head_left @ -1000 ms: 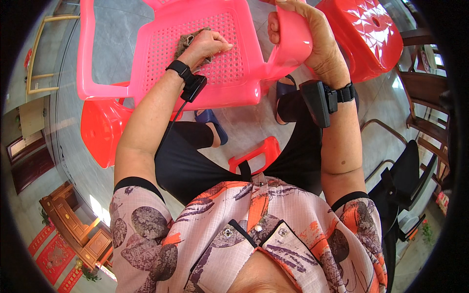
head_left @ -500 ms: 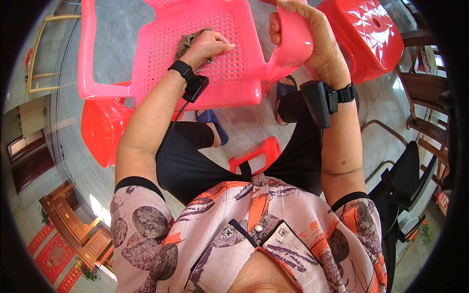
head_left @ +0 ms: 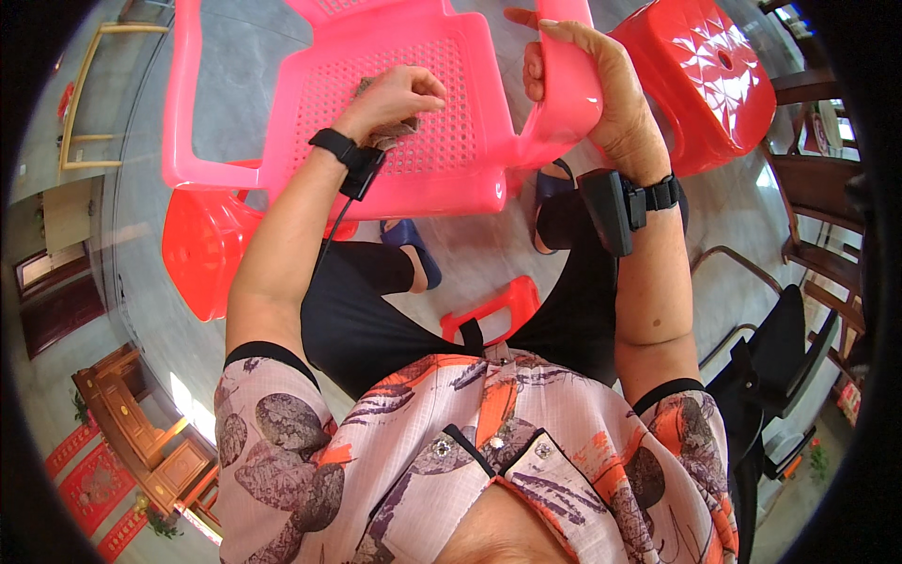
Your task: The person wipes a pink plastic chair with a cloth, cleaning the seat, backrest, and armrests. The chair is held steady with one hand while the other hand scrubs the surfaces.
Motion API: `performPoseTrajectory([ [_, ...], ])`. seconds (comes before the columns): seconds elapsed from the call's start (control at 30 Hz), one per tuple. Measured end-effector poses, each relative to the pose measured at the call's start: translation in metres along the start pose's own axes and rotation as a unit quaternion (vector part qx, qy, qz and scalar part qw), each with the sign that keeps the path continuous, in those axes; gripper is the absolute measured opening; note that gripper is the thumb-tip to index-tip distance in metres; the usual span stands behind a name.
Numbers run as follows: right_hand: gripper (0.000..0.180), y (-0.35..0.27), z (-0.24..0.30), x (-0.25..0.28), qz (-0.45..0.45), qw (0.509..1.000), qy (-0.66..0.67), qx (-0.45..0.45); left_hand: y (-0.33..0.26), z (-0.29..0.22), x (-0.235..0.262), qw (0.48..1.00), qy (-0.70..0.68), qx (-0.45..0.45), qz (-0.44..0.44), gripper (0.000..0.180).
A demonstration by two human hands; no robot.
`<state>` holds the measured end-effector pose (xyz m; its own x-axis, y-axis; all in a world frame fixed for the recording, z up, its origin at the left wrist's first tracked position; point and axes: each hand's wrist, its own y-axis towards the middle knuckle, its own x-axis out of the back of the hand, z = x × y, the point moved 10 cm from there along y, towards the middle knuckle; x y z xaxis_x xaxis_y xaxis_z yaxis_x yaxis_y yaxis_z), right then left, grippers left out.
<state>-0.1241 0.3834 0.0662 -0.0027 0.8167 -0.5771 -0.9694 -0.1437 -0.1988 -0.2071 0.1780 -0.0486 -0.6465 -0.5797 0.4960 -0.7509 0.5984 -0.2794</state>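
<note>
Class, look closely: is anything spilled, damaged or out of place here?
Nothing stands out. The pink chair shows no visible break or spill; the crumpled cloth on its seat is under the left hand, and the right hand grips an armrest.

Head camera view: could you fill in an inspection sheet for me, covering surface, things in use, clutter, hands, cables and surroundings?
Surface: pink chair seat, perforated.
Things in use: brownish cloth on the seat, partly hidden; pink armrest.
Clutter: red stool on the left, another red stool on the right; red plastic piece between the legs.
Hands: left hand over the cloth, grip unclear; right hand wrapped around the armrest.
Cables: thin black cable from the left wrist device.
Surroundings: grey floor, wooden furniture.
</note>
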Motion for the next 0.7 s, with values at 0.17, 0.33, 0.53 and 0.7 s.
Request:
performPoseTrajectory([
  [0.17, 0.042, 0.003, 0.000, -0.001, 0.012, 1.000, -0.009, 0.007, -0.035, -0.033, 0.054, 0.900, 0.392, -0.119, -0.149, 0.058],
  [0.33, 0.041, 0.002, 0.000, 0.000, -0.004, 0.999, -0.026, 0.023, -0.043, -0.009, 0.023, 0.925, 0.367, -0.082, -0.056, 0.068],
  [0.53, 0.050, -0.005, 0.005, -0.007, -0.013, 1.000, 0.003, 0.002, -0.045, -0.016, -0.013, 0.977, 0.202, -0.035, 0.057, 0.043],
  [0.7, 0.053, -0.007, 0.009, -0.014, -0.029, 0.999, -0.014, -0.001, -0.033, 0.012, 0.005, 0.990, 0.138, 0.019, -0.020, 0.040],
])
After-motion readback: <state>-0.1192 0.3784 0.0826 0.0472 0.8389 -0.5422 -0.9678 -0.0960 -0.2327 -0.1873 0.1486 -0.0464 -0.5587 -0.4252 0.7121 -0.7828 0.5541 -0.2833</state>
